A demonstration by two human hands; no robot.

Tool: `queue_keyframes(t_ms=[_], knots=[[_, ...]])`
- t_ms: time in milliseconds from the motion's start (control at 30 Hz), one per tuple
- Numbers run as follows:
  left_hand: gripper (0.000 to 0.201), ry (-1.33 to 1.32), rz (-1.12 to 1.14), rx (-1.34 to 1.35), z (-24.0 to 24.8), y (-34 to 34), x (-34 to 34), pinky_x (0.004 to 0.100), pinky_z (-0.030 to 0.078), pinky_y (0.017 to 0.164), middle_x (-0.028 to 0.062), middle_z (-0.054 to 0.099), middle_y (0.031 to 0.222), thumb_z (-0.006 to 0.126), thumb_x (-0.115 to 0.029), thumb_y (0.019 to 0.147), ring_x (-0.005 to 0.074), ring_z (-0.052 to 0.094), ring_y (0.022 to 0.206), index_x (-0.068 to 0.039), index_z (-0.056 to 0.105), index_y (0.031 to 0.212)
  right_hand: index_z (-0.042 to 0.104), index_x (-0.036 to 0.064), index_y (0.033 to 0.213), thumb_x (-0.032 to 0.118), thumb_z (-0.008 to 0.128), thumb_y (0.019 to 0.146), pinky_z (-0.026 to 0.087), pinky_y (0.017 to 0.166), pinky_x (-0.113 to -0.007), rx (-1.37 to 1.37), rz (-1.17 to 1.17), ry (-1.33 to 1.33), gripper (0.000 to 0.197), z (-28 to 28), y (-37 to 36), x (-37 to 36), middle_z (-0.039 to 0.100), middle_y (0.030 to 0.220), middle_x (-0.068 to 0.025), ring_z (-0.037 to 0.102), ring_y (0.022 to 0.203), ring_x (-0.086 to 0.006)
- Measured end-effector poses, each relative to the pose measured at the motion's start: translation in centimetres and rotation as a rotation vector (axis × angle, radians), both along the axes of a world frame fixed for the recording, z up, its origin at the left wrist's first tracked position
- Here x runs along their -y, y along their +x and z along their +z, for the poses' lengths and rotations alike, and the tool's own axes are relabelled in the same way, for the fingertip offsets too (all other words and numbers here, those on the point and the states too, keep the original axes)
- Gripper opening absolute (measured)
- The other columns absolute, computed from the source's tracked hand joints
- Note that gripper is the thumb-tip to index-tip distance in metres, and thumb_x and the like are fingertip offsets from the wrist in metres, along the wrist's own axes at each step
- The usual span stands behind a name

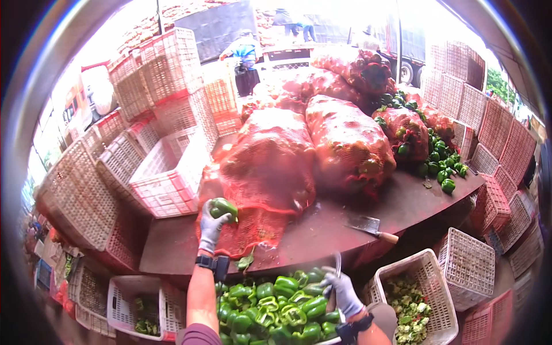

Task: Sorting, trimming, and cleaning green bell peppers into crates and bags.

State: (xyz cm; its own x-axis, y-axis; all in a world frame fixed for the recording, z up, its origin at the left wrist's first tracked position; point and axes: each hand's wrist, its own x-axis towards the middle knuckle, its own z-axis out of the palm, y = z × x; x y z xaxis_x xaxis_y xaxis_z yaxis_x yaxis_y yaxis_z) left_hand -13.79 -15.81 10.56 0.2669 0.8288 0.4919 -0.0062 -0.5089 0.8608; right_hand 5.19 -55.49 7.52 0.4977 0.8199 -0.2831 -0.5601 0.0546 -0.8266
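In my gloved left hand (211, 229) I hold a green bell pepper (223, 210), raised over the near part of the table. My gloved right hand (345, 296) is closed round a thin curved metal tool (337, 263) whose kind I cannot make out. Below both hands, a container full of green bell peppers (270, 307) stands against the table, some cut open with their hollow insides showing. Beside my left hand lies a flattened red mesh sack (259, 230). A loose green leaf (245, 262) rests near the table's edge by my left wrist.
Stuffed red mesh sacks (267, 155) cover the table's far side. A cleaver (372, 226) with a wooden handle lies near the front edge. Loose peppers (441, 158) spill at right. A crate of pepper scraps (428, 270) stands at lower right; stacked crates (169, 172) flank the table.
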Motion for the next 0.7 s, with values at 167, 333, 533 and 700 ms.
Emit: queue_keyframes(t_ms=[167, 333, 533, 700], knots=[[0.06, -0.275, -0.417, 0.419, 6.4, -4.0, 10.2, 0.0252, 0.051, 0.078, 0.0044, 0.058, 0.116, 0.072, -0.03, 0.083, 0.014, 0.061, 0.098, -0.009, 0.045, 0.133, 0.056, 0.0024, 0.121, 0.025, 0.06, 0.093, 0.047, 0.052, -0.025, 0.092, -0.079, -0.025, 0.036, -0.7, -0.2, 0.7, 0.063, 0.073, -0.0046, 0.056, 0.054, -0.0112], [0.058, -0.735, -0.904, 1.127, 2.7, -8.6, 17.6, 0.0497, 0.046, 0.1, 0.0182, 0.058, 0.128, 0.063, -0.046, 0.088, 0.0382, 0.055, 0.118, -0.007, 0.054, 0.129, 0.055, 0.0129, 0.096, 0.026, 0.061, 0.092, 0.043, 0.054, -0.023, -0.138, 0.084, 0.089, 0.015, 3.7, -0.6, 0.2, 0.059, 0.075, -0.001, 0.051, 0.059, -0.0077], [0.053, -1.026, -0.748, 1.12, -1.7, -9.7, 22.8, 0.046, 0.053, 0.086, 0.0157, 0.062, 0.119, 0.065, -0.05, 0.085, 0.0368, 0.061, 0.105, -0.012, 0.06, 0.122, 0.059, 0.0126, 0.101, 0.017, 0.059, 0.092, 0.045, 0.05, -0.029, 0.17, 0.042, 0.081, 0.01, -0.1, -1.6, 1.4, 0.054, 0.066, -0.0011, 0.051, 0.053, -0.0129], [0.041, -1.067, -0.606, 0.811, -1.5, -9.6, 25.9, 0.0371, 0.054, 0.081, 0.008, 0.068, 0.11, 0.058, -0.046, 0.091, 0.0261, 0.066, 0.095, -0.015, 0.064, 0.117, 0.061, 0.0002, 0.101, 0.022, 0.059, 0.08, 0.049, 0.067, -0.039, 1.069, 0.153, -0.23, 0.03, -5.3, -7.3, 4.9, 0.063, 0.082, -0.0163, 0.062, 0.078, -0.0258]])
